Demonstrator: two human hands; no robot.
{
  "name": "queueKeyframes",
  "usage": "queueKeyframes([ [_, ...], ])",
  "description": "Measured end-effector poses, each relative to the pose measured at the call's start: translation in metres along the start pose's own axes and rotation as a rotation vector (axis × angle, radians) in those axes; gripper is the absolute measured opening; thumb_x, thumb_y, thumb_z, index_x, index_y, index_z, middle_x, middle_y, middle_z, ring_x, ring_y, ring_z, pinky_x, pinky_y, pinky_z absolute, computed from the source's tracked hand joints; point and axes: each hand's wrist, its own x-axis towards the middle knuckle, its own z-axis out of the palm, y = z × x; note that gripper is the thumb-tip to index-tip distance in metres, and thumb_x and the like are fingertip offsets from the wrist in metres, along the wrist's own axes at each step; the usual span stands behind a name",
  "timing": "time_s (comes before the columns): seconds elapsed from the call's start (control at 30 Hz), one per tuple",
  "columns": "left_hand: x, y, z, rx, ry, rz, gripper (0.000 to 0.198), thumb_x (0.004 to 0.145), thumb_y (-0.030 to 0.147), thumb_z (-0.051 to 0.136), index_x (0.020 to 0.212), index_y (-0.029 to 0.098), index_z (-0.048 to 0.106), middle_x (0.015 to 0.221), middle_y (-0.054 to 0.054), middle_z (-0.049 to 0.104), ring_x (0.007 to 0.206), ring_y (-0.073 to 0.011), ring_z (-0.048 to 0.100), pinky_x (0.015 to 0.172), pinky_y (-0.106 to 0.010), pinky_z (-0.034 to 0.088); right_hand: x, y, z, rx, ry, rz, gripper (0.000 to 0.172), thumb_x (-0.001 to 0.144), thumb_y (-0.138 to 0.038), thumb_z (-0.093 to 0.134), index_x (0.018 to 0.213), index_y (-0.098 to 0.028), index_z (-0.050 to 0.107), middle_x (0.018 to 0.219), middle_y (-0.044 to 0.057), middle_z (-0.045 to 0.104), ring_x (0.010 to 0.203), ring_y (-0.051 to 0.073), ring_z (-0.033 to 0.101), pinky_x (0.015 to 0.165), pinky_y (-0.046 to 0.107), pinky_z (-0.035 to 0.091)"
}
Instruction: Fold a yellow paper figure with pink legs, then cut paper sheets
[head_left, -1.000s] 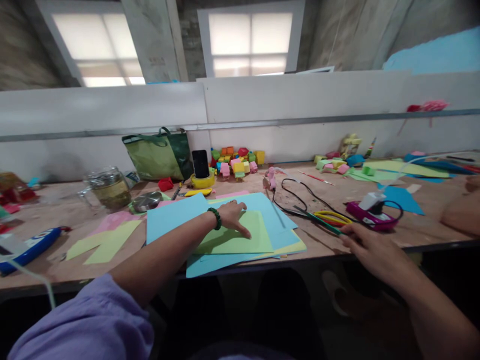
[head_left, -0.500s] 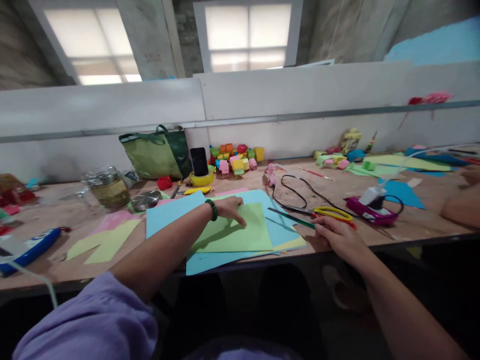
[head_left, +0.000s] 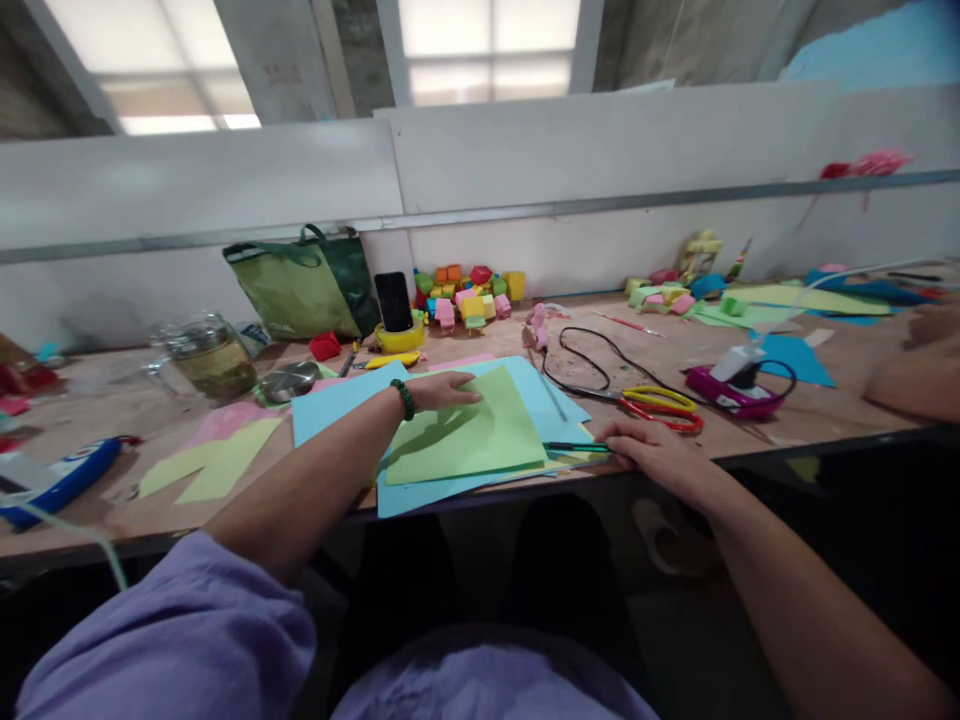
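My left hand (head_left: 444, 391), with a dark green bead bracelet at the wrist, lies flat on the left part of a light green paper sheet (head_left: 495, 440). Its fingers are stretched out and hold nothing. Under the green sheet are light blue sheets (head_left: 420, 500), with some yellow paper edges at the right. My right hand (head_left: 645, 452) is closed on a thin green-and-black pen (head_left: 576, 447), which points left across the right edge of the paper stack. Above it a thin grey streak crosses the blue paper; I cannot tell whether it is a shadow.
Scissors (head_left: 652, 402) with red and yellow handles lie right of the stack, near a purple power strip (head_left: 739, 392). Behind are a phone (head_left: 394, 300), paper cubes (head_left: 472, 300) and a green bag (head_left: 300, 285). A glass mug (head_left: 214, 360) stands left. Another person's arm (head_left: 911, 385) rests at right.
My right hand has brought the pen left and nearer the table's front edge, over the stack's right side. My left hand stays on the green sheet, whose near-left corner has shifted slightly. The view has tilted down.
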Motion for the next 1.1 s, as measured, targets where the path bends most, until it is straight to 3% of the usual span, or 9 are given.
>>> queueKeyframes([
  [0.2, -0.005, 0.008, 0.014, 0.027, 0.076, 0.035, 0.069, 0.081, 0.064, 0.046, 0.127, 0.013, 0.049, 0.127, -0.017, 0.057, 0.120, -0.0326, 0.049, 0.103, -0.047, 0.037, -0.028, 0.003, 0.001, -0.098, 0.016, -0.049, 0.033, 0.075, -0.052, 0.058, 0.074, -0.020, 0.065, 0.075, 0.002, 0.066, 0.074, 0.019, 0.058, 0.067, 0.028, 0.041],
  [0.27, -0.011, 0.018, 0.021, 0.057, 0.116, 0.056, 0.069, 0.083, 0.059, 0.047, 0.135, 0.014, 0.042, 0.141, -0.019, 0.043, 0.132, -0.0346, 0.036, 0.109, -0.055, 0.024, -0.036, 0.005, 0.003, -0.096, 0.019, -0.066, 0.034, 0.077, -0.053, 0.059, 0.074, -0.020, 0.066, 0.077, 0.002, 0.067, 0.078, 0.020, 0.059, 0.072, 0.028, 0.042],
  [0.33, -0.020, 0.030, 0.029, 0.112, 0.111, 0.127, 0.066, 0.088, 0.056, 0.041, 0.144, 0.022, 0.030, 0.155, -0.014, 0.021, 0.142, -0.0333, 0.015, 0.111, -0.060, 0.007, -0.042, 0.006, 0.004, -0.071, 0.026, -0.063, 0.035, 0.077, -0.054, 0.060, 0.074, -0.019, 0.066, 0.076, 0.002, 0.067, 0.077, 0.020, 0.059, 0.072, 0.028, 0.042],
  [0.43, -0.034, 0.045, 0.041, 0.212, -0.039, 0.281, 0.058, 0.094, 0.055, 0.022, 0.148, 0.034, 0.018, 0.159, -0.006, 0.004, 0.145, -0.0290, 0.001, 0.109, -0.064, 0.000, -0.046, 0.009, 0.008, -0.024, 0.029, -0.032, 0.039, 0.074, -0.057, 0.062, 0.074, -0.019, 0.066, 0.073, 0.003, 0.066, 0.073, 0.019, 0.058, 0.068, 0.027, 0.042],
  [0.5, -0.039, 0.051, 0.046, 0.248, -0.138, 0.318, 0.057, 0.095, 0.056, 0.016, 0.148, 0.035, 0.016, 0.159, -0.006, 0.004, 0.145, -0.0289, 0.000, 0.108, -0.065, 0.000, -0.048, 0.010, 0.012, -0.006, 0.030, -0.021, 0.041, 0.073, -0.060, 0.063, 0.074, -0.019, 0.066, 0.073, 0.003, 0.066, 0.073, 0.020, 0.058, 0.068, 0.028, 0.042],
  [0.6, -0.041, 0.052, 0.051, 0.278, -0.194, 0.315, 0.058, 0.095, 0.056, 0.015, 0.149, 0.035, 0.015, 0.159, -0.007, 0.002, 0.145, -0.0310, 0.001, 0.107, -0.067, 0.001, -0.048, 0.012, 0.017, 0.010, 0.032, -0.022, 0.043, 0.070, -0.061, 0.064, 0.073, -0.019, 0.067, 0.074, 0.003, 0.067, 0.074, 0.020, 0.058, 0.071, 0.029, 0.042],
  [0.93, -0.041, 0.053, 0.051, 0.300, -0.205, 0.305, 0.056, 0.096, 0.052, 0.017, 0.149, 0.034, 0.015, 0.158, -0.009, 0.003, 0.145, -0.0318, 0.002, 0.106, -0.068, 0.004, -0.050, 0.019, 0.017, 0.096, 0.059, 0.003, 0.045, 0.065, -0.062, 0.069, 0.071, -0.018, 0.070, 0.071, 0.003, 0.066, 0.070, 0.018, 0.057, 0.067, 0.027, 0.043],
  [1.1, -0.041, 0.052, 0.052, 0.290, -0.199, 0.311, 0.056, 0.096, 0.052, 0.018, 0.149, 0.034, 0.015, 0.158, -0.008, 0.003, 0.145, -0.0301, 0.001, 0.107, -0.067, 0.002, -0.052, 0.017, 0.021, 0.140, 0.065, 0.047, 0.045, 0.063, -0.062, 0.070, 0.070, -0.018, 0.069, 0.066, 0.002, 0.063, 0.062, 0.016, 0.054, 0.058, 0.026, 0.041],
])
